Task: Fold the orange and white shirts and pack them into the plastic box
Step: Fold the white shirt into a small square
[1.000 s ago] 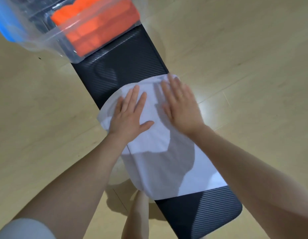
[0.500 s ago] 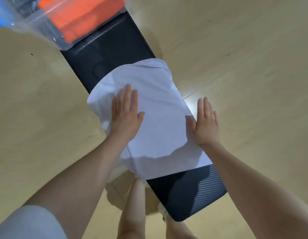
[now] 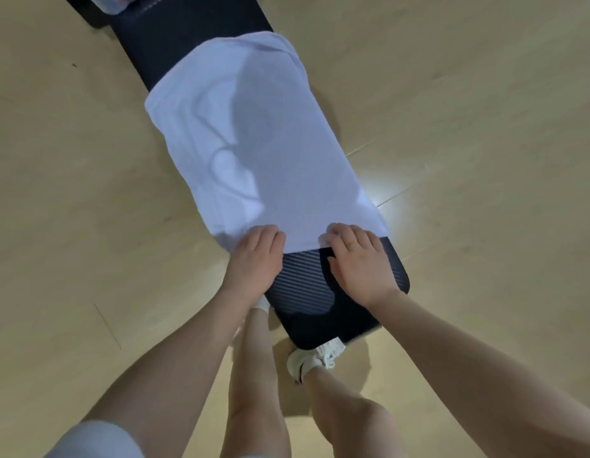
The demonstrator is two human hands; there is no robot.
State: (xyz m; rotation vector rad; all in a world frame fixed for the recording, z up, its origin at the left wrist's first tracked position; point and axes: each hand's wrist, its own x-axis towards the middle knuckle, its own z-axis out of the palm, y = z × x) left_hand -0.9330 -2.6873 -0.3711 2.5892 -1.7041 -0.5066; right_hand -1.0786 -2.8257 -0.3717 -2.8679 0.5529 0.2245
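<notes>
Both hands grip the near hem of the white shirt (image 3: 254,137); left hand (image 3: 255,259) beside right hand (image 3: 359,262), fingers curled; shirt stretches beyond them along the black counter (image 3: 306,292).

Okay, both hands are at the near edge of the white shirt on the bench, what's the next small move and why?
Probably lift that near hem and carry it toward the far end, folding the white shirt in half. Left hand and right hand both grip its near edge, and it lies long and flat along the black bench, likely too long to pack.
</notes>
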